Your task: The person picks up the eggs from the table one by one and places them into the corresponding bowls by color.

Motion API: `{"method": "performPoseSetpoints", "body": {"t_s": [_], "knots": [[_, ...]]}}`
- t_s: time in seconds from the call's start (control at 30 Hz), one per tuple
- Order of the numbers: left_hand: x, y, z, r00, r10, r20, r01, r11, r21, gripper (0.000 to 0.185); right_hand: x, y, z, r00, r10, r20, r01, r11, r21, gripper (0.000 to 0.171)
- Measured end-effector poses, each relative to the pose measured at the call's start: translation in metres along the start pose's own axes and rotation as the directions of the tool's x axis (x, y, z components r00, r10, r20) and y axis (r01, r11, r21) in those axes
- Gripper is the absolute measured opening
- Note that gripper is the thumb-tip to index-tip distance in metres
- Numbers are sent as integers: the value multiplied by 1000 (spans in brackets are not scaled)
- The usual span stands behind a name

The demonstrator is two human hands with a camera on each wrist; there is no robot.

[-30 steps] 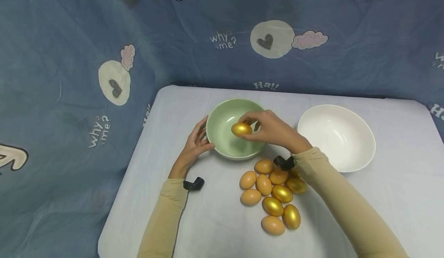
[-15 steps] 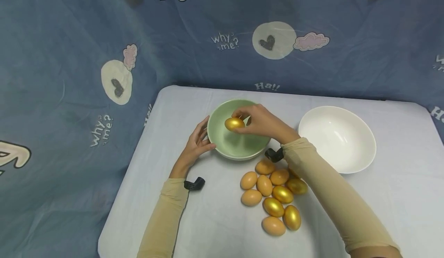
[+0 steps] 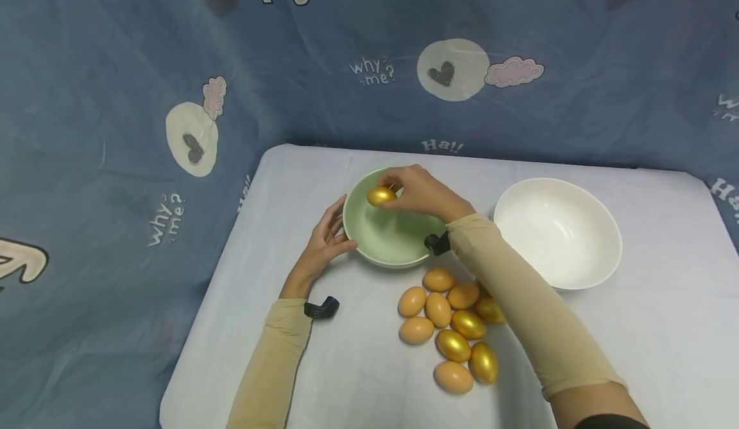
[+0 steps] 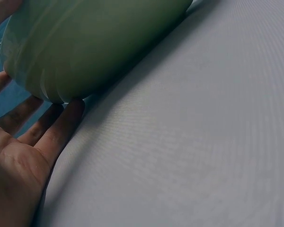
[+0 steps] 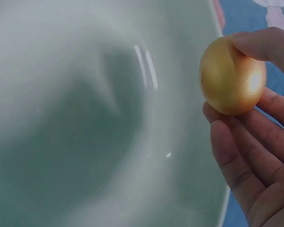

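A pale green bowl (image 3: 398, 243) stands on the white table. My right hand (image 3: 418, 192) pinches a golden egg (image 3: 381, 195) over the bowl's far inner side; the right wrist view shows the golden egg (image 5: 232, 76) between thumb and fingers above the green bowl's inside (image 5: 85, 118). My left hand (image 3: 326, 240) rests with straight fingers against the bowl's left outer wall, and the left wrist view shows its fingers (image 4: 47, 127) touching the green bowl (image 4: 90, 42) at its base.
A heap of several brown and golden eggs (image 3: 453, 326) lies in front of the green bowl. An empty white bowl (image 3: 557, 230) stands to the right. A blue printed cloth (image 3: 115, 95) hangs behind and left of the table (image 3: 664, 326).
My right hand has carried the golden egg up and to the left, toward the far side of the green bowl. The left hand has stayed against the bowl.
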State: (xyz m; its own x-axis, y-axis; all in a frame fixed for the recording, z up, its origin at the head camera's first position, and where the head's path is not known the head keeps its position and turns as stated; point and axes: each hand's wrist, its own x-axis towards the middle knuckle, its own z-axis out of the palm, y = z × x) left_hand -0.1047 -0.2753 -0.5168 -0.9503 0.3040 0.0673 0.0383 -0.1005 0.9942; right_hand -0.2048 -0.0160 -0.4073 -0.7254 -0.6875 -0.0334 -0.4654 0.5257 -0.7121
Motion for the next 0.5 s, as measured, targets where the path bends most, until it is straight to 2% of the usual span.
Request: {"method": "performPoseSetpoints", "body": {"t_s": [0.23, 0.5], "knots": [[-1, 0, -1, 1000, 0, -2, 0, 1000, 5, 97, 16, 6, 4, 998, 60, 16, -60, 998, -17, 37], [-1, -1, -1, 1000, 7, 6, -7, 1000, 6, 99, 28, 13, 13, 997, 67, 26, -66, 996, -58, 36]]}}
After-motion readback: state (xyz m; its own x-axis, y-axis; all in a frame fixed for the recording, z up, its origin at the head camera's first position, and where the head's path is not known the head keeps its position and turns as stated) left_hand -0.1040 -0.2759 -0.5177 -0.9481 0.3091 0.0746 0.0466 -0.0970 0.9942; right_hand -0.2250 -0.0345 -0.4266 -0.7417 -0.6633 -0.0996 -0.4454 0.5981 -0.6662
